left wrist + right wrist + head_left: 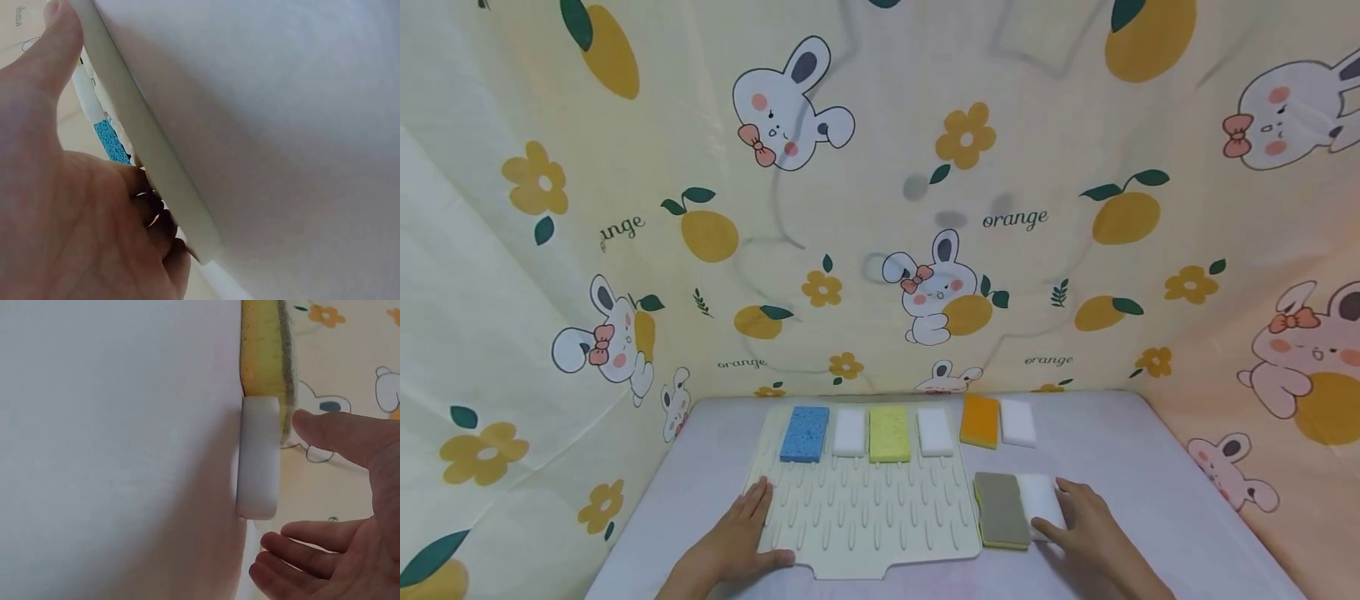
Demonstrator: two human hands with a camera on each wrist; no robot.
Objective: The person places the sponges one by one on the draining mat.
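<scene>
Resting your left hand (pixel 730 533), fingers loose, at the 8 o'clock corner of the ridged tray (pixel 865 500) | your right hand (pixel 1090 525) — spread, unclenched — around the white sponge (pixel 1037 493), tray's 3 o'clock, beside the grey-topped sponge (pixel 1002 508) | right fingertip contact hard to judge

White block (pixel 259 459) beside yellow sponge (pixel 262 350); right hand (pixel 369 547) near.

Against the left hand (pixel 733 529), the tray (pixel 850 567) looks like matt plastic with raised ridges, and the blue sponge (pixel 805 433) beyond that hand is rough and pitted. At the right hand (pixel 1093 525), the white block (pixel 1039 498) looks like smooth, matt foam; the two-layer sponge (pixel 1003 511) beside it pairs a coarse grey face with porous yellow foam. Beyond both hands hangs lightly creased cloth (pixel 865 200)
</scene>
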